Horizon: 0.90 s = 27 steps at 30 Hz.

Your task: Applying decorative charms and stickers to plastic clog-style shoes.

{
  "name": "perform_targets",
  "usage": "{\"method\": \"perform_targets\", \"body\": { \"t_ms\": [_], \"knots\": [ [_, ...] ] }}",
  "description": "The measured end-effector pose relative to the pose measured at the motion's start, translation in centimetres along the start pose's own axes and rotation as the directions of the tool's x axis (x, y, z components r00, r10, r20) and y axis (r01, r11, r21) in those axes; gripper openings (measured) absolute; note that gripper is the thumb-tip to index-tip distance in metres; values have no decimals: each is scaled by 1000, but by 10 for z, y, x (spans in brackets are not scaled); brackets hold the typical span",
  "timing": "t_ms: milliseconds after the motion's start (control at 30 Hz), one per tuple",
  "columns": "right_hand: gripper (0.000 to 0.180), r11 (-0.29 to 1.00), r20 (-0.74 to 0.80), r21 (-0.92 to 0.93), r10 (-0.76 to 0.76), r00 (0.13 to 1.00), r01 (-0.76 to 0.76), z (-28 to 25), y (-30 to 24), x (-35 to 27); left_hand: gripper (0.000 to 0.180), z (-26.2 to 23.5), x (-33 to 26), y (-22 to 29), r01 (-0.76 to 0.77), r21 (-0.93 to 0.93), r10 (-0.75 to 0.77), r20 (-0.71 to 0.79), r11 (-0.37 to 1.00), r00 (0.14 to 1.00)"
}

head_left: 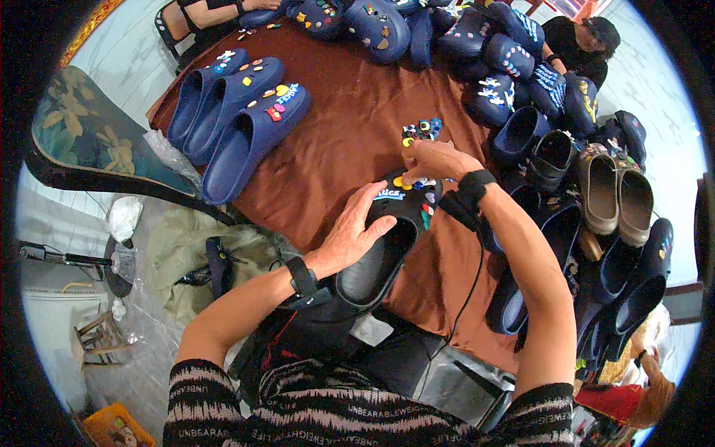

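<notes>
A black clog (363, 274) rests near the table's front edge, its toe pointing away from me. Charms in yellow, white, green and red sit on its toe, along with a blue-and-white lettered charm (388, 194). My left hand (350, 231) holds the clog's left side, fingers stretched toward the toe and the thumb over the foot opening. My right hand (436, 162) arches above the toe with bent fingers pointing down, close to a yellow charm (399, 182). Whatever lies between those fingertips is hidden. Just beyond it is a small pile of colourful charms (424, 130).
Brown cloth (357, 112) covers the table. Several navy clogs (253, 141) stand at the left; more navy clogs (495, 56) crowd the far right. Brown clogs (617, 195) stand right of my arm. A padded chair (100, 141) is at left. Another person (581, 48) sits far right.
</notes>
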State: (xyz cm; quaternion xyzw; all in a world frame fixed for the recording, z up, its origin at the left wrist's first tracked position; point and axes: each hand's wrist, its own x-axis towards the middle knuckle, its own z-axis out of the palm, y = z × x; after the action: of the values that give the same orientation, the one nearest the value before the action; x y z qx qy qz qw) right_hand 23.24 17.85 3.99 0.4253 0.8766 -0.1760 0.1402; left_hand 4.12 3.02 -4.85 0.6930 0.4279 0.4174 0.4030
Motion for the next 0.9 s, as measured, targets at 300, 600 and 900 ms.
{"method": "perform_targets", "body": {
  "t_ms": [300, 600, 900],
  "knots": [
    [16, 997, -371, 73, 4, 929, 25, 35, -7, -23, 70, 1, 0, -1, -31, 21, 31, -14, 999, 999],
    [20, 944, -396, -302, -251, 883, 133, 51, -20, -42, 71, 0, -1, -1, -9, 32, 10, -15, 999, 1000],
    [32, 963, -209, -243, -173, 963, 121, 40, -29, -39, 67, 1, 2, 0, -18, 72, 19, -10, 997, 1000]
  ]
}}
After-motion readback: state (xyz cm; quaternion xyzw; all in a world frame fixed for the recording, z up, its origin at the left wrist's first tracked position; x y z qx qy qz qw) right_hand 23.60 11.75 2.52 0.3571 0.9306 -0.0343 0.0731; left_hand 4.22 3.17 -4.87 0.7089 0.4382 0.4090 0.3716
